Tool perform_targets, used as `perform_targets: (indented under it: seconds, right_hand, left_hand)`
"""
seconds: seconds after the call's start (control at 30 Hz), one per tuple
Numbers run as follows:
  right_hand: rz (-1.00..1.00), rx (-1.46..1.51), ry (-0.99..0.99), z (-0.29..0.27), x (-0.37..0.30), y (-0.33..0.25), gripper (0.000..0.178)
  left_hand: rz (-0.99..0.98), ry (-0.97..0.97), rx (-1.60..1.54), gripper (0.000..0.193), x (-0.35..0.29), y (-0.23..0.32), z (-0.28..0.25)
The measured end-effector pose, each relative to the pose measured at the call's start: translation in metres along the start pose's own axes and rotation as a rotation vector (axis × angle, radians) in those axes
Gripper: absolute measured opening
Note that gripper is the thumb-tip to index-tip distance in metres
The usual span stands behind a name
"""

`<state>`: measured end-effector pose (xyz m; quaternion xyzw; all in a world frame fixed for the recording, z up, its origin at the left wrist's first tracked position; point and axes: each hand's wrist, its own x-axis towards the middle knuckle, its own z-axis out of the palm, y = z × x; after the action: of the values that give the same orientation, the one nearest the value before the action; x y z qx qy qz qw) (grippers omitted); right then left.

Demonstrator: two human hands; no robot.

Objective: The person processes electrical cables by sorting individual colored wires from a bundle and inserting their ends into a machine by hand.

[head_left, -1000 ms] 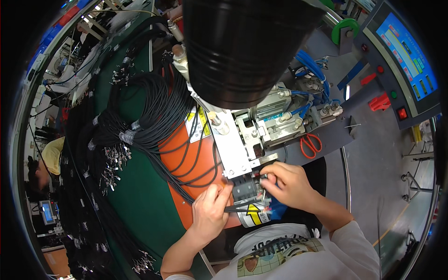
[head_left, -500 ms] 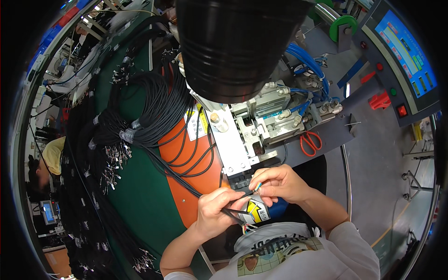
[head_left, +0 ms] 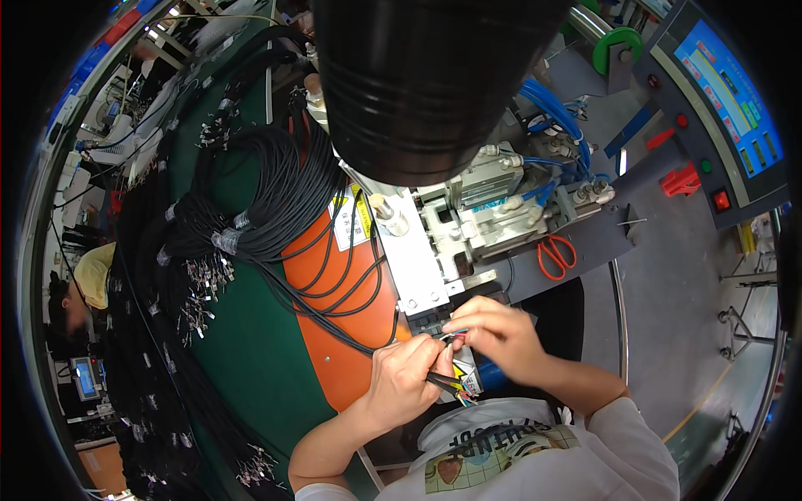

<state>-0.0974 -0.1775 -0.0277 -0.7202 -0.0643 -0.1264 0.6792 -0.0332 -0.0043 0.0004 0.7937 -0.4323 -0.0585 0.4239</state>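
Observation:
My left hand [head_left: 403, 374] is closed round black cables. Their cut ends [head_left: 464, 395] stick out below it, with thin coloured wires showing. At the tip of the cable in my left fingers, my right hand [head_left: 501, 336] pinches the fine coloured wires [head_left: 455, 335]. Both hands meet just in front of the metal press fixture [head_left: 418, 259]. From the left hand the cable runs back over the orange mat to a large coiled bundle of black cables [head_left: 276, 184]. A yellow and white warning label [head_left: 468, 376] shows partly behind my hands.
A wide black cylinder [head_left: 426, 92] hangs over the machine and hides part of it. Red-handled scissors [head_left: 555, 256] lie right of the fixture, below blue air hoses [head_left: 551, 113]. At far right stands a control screen [head_left: 727, 96]. More black cable bundles [head_left: 150, 359] hang at left, near another person [head_left: 93, 277].
My left hand has moved slightly right and the held cable ends have shifted right with it. My right fingers have closed in on the wires at the cable tip.

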Motion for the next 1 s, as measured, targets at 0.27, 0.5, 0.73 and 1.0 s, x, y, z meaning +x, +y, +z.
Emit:
perform_targets:
  seconds: [0.27,0.5,0.73,1.0]
  right_hand:
    - [0.422,0.606,-0.162,-0.013,0.008,0.008,0.017]
    - [0.336,0.454,-0.141,-0.017,0.010,0.005,0.015]
    - [0.291,0.279,-0.110,-0.015,0.012,0.001,0.015]
    - [0.188,0.168,-0.066,-0.012,0.010,0.005,0.013]
  left_hand:
    - [-0.130,-0.114,-0.257,0.010,0.003,-0.006,-0.008]
    - [-0.175,-0.200,-0.363,0.011,0.006,-0.011,-0.013]
    - [-0.221,-0.169,-0.310,0.007,0.004,-0.009,-0.009]
    - [-0.281,-0.143,-0.278,0.009,0.003,-0.006,-0.006]
